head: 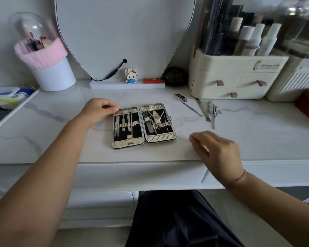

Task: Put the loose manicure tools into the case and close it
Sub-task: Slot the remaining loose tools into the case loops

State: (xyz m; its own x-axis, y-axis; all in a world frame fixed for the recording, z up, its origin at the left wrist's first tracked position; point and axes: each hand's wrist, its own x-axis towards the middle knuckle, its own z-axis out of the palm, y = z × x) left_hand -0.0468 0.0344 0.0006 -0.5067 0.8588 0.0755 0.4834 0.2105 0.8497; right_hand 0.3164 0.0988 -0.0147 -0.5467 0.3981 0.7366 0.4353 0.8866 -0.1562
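Up close, the left hand curls its fingers onto the far left corner of the manicure case, which lies spread flat in the middle of the tabletop. The right hand hovers, blurred, just right of the case, fingers loosely bent; whether it holds anything cannot be told. Loose tools and a nail clipper lie farther right, before a cream organizer.

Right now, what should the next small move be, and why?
Probably bring the right hand to the open black-lined silver case, which the left hand holds at a corner, and slot in the thin silver tool apparently protruding below its palm.
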